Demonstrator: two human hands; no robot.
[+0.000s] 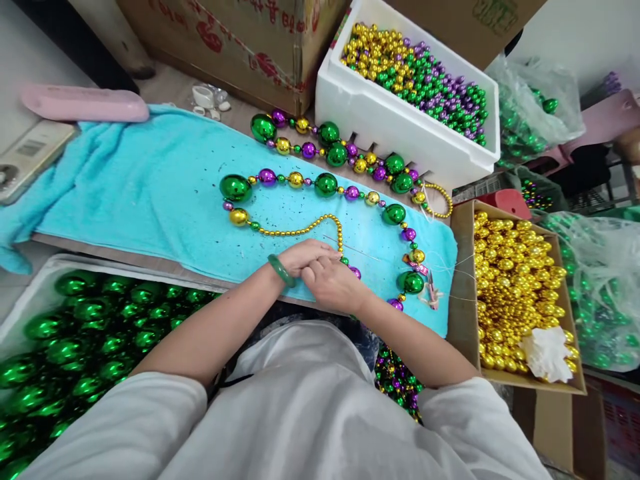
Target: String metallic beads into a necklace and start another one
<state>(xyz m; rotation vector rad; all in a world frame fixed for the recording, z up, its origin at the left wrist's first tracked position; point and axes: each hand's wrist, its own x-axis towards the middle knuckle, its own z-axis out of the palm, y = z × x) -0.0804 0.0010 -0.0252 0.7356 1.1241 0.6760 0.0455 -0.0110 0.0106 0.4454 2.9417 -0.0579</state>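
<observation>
My left hand (306, 255) and my right hand (331, 283) meet at the front edge of a turquoise towel (165, 173), fingers closed and pressed together. What they pinch is hidden. A green bangle (282, 270) circles my left wrist. Right at my fingertips runs a bead necklace (326, 185) of large green, purple and gold beads, laid in a loop on the towel. Its stretch of small gold beads (290, 232) curves down to my hands, and purple beads show beside my right hand. A long thin needle (357, 252) lies just beyond my fingers.
Behind the loop lies another bead necklace (337, 155). A white foam box (365, 110) holds mixed beads; a cardboard box (463, 267) at right holds gold ones. Large green beads (100, 310) fill a tray at left. Small scissors (432, 293) and loose thread lie at the towel's right end.
</observation>
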